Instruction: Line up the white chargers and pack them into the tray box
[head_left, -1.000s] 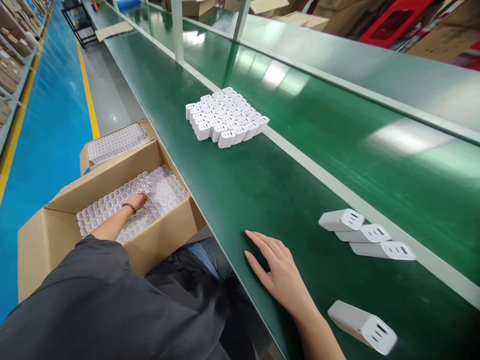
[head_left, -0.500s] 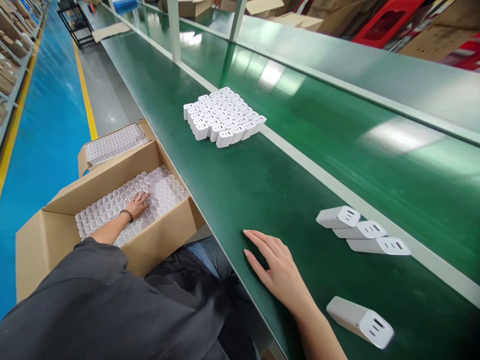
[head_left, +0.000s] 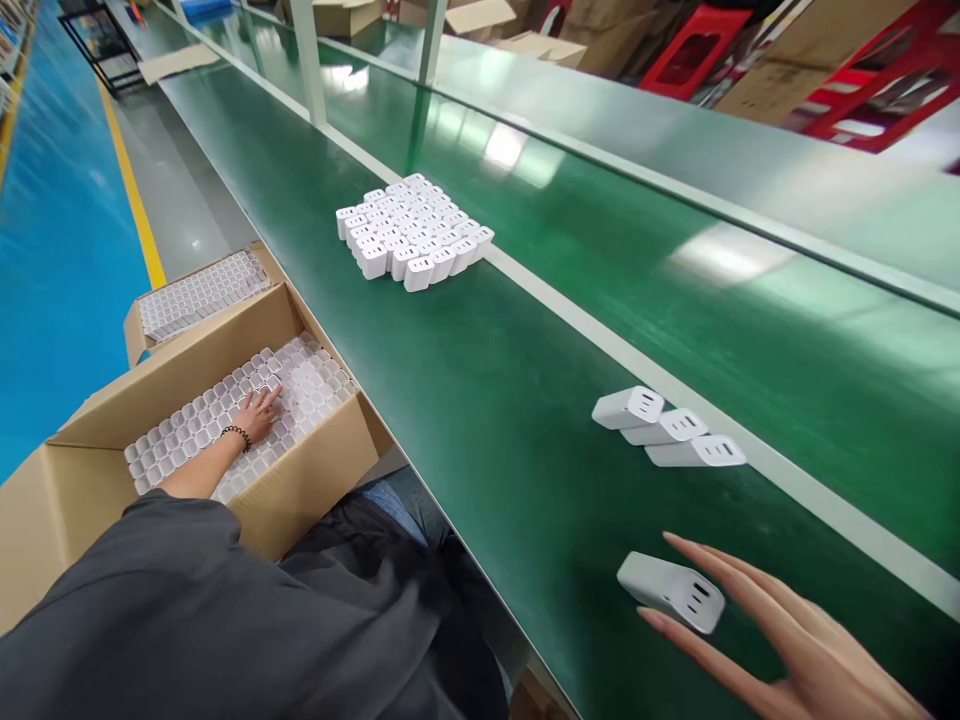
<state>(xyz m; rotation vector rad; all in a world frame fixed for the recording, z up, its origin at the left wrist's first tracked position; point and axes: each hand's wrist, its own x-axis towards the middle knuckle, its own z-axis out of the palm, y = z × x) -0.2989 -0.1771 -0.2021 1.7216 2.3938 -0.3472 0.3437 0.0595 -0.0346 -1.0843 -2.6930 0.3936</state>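
Observation:
My left hand (head_left: 259, 414), with a dark coiled band at the wrist, lies fingers outstretched on rows of small translucent plastic pieces (head_left: 176, 440) inside an open cardboard box (head_left: 307, 455). Whether it grips one of them does not show. On the green bench, my right hand (head_left: 780, 630) is open, thumb and fingers apart on either side of a white charger (head_left: 670, 590) lying on its side. No firm grip on it shows. Beyond that charger, several alike (head_left: 667, 428) lie staggered in a short row, three in all.
A tight cluster of white chargers (head_left: 412, 230) stands upright farther along the green bench (head_left: 480, 390). Behind my box is a second box (head_left: 206, 295) of translucent pieces. A pale strip (head_left: 570, 310) runs along the bench, with metal posts (head_left: 307, 60) rising from it. Red stools (head_left: 694, 50) and cartons stand beyond.
My right hand has moved right, from bare bench to around the nearest charger, its fingers spread wider. The view has turned a little to the right. My left hand stays in the box.

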